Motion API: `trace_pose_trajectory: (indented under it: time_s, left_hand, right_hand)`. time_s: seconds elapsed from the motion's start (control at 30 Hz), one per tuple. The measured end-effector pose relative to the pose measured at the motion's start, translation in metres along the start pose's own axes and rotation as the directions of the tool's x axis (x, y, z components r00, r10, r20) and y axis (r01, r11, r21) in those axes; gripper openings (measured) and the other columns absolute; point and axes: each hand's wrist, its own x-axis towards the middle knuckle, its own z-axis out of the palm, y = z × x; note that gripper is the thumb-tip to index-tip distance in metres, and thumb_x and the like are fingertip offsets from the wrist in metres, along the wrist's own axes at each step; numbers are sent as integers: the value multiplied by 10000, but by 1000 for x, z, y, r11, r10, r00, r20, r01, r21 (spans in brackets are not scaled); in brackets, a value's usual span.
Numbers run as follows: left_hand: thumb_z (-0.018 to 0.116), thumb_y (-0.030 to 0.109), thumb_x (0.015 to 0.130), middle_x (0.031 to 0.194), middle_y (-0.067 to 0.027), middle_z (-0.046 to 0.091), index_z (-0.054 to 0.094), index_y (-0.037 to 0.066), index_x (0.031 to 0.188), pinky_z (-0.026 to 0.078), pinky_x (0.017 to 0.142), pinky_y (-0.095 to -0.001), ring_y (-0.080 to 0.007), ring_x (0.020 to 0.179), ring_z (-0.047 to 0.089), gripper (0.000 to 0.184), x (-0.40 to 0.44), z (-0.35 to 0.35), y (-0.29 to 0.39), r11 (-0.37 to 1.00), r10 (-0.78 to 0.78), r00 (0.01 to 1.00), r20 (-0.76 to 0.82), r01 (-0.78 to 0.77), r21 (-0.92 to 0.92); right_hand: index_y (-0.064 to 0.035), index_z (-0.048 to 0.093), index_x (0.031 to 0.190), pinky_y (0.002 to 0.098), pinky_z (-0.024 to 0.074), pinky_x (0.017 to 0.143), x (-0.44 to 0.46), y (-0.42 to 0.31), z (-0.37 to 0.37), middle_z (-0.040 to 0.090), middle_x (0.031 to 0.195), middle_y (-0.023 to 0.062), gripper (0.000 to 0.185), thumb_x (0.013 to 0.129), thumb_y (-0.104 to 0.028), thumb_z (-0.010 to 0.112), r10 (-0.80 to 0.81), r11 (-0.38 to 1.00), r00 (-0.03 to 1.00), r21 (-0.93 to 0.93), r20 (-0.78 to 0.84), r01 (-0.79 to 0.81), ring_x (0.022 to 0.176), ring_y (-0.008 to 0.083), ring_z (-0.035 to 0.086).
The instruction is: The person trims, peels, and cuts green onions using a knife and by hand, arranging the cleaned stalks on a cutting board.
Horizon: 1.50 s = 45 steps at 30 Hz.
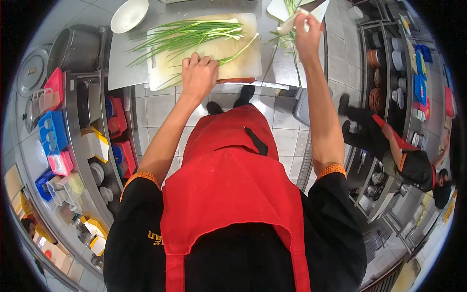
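Observation:
Long green onions (194, 33) lie in a bunch across the white cutting board (248, 56). My left hand (199, 73) rests on the board's near part, fingers curled over the stalks of a separate green onion (243, 50) whose white end points up and right. Over the right end of the counter, my right hand (307, 36) is closed around the pale handle of a knife, with its dark blade (311, 7) beyond the fingers. Below the knife, scraps of green onion (287, 43) lie on the metal counter and near a second white board (278, 9).
A white bowl (129, 16) sits at the counter's back left. Shelves with coloured bins (52, 134) and a large pot (75, 48) stand at left. At right, another person (413, 165) stands by shelves of dishes (377, 87).

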Motion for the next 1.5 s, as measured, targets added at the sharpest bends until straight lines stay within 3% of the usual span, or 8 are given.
trace_pose_trajectory:
  time_s: [0.07,0.13,0.17,0.27,0.33,0.47,1.07,1.5]
  left_hand:
    - [683,199,771,905,25,646,715,158,851,361,801,-371,-235,908,529,96,-3,-3,2,1000,-1,998,-57,1,0]
    - [677,192,770,913,31,646,717,158,845,359,794,-377,-231,911,523,91,-8,-1,5,1000,0,991,-132,-3,-24]
    - [672,185,770,922,37,645,719,158,839,358,787,-382,-227,914,516,89,-9,1,5,999,-6,978,-207,-5,-50]
    - [688,208,761,915,58,643,724,176,823,350,773,-381,-220,920,515,79,-11,9,3,993,-71,966,-247,45,-106]
    - [695,216,757,903,58,644,727,181,812,346,775,-381,-220,918,512,73,-10,10,4,983,-127,967,-220,93,-159]
    - [711,249,767,876,57,666,745,202,830,331,795,-367,-216,897,511,86,-9,12,6,951,-245,962,-123,214,-222]
    - [728,251,745,813,58,686,756,209,819,320,816,-375,-211,885,503,89,-12,14,1,933,-276,952,-133,233,-274]
    - [703,256,710,839,68,660,736,214,896,320,800,-378,-220,900,494,194,1,10,4,921,-303,953,-19,288,-261]
  right_hand:
    - [6,582,994,294,476,773,8,-38,-6,623,961,91,288,969,-279,547,-39,993,998,-111,-41,34,830,163,578]
    - [5,503,1075,267,491,611,7,-81,-7,620,937,106,292,980,-271,517,166,895,983,407,78,-184,659,141,582]
    - [-12,445,1119,266,487,551,2,-104,-10,630,899,105,300,984,-276,494,238,908,958,314,156,-277,617,125,583]
    - [-4,471,1086,274,485,561,-37,-100,-11,644,844,88,301,985,-287,477,359,930,860,-60,362,-363,638,128,596]
    - [-7,485,1117,418,468,528,-82,-100,0,605,631,174,288,954,-242,512,380,925,851,-175,362,-338,526,345,589]
    - [-7,456,1002,550,445,602,-159,-107,4,585,673,287,180,949,-178,477,290,946,775,-288,561,-146,686,498,578]
    - [-31,386,976,605,464,599,-210,-102,21,598,676,306,206,980,-236,400,530,796,613,-594,586,-121,659,511,594]
    - [-17,373,957,609,417,530,-218,-110,-15,557,613,313,192,977,-197,439,458,857,696,-482,552,-181,607,538,544]
